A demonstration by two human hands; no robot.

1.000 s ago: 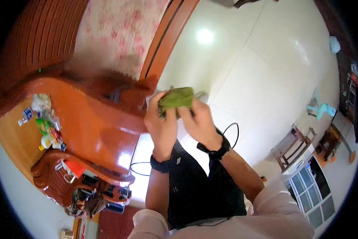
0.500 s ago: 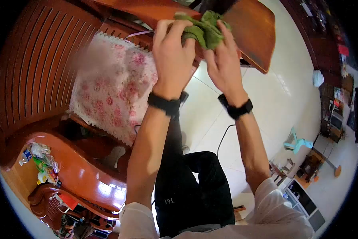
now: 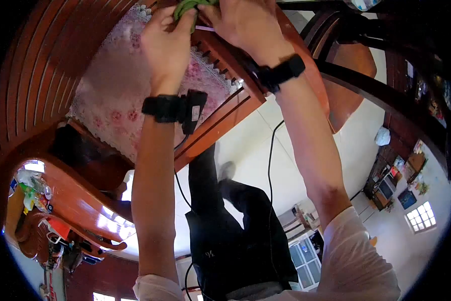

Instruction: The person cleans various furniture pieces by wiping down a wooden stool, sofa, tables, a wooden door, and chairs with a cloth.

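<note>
A crumpled green cloth shows at the top edge of the head view, partly cut off. My left hand pinches its left side between thumb and fingers. My right hand is at the cloth's right side, its thumb beside the fabric; the frame edge cuts off part of this hand. Both hands are above the far end of a wooden bench. Beneath my left hand lies a pink floral seat cover with a lace edge. A thin pale ribbon runs between the hands.
The slatted backrest rises on the left, and a glossy curved armrest is nearer me. A dark curved wooden frame and a brown wooden seat stand at right. Black cables hang by my legs over the tiled floor.
Both hands have moved up and left with the green cloth, and it is now partly out of view. My view has shifted, bringing the dark curved wooden frame in at right.
</note>
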